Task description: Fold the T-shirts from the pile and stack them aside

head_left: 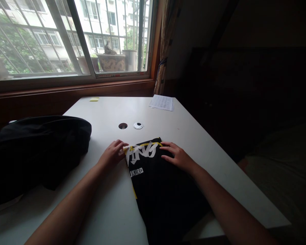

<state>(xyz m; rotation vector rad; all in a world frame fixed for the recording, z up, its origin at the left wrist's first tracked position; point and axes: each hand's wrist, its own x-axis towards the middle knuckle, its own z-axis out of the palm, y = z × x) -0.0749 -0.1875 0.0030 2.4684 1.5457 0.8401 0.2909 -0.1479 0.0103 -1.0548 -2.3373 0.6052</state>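
A folded black garment [163, 190] with white lettering and yellow trim lies on the white table in front of me. Its exact kind is not clear from the folds. My left hand [113, 153] is at the far left corner, fingers curled on the cloth edge with the thumb hidden. On the far right part of the cloth rests my right hand [178, 158], its fingers apart and lying flat near the yellow trim. The near end of the garment runs down towards the table's front edge, in deep shadow.
A large heap of dark cloth [40, 146] covers the table's left side. Printed papers [162, 102] and a yellow sticky pad [94, 99] lie at the back. A cable hole [122, 126] and its round white cover [138, 126] sit mid-table [104, 112]. Beyond is a barred window.
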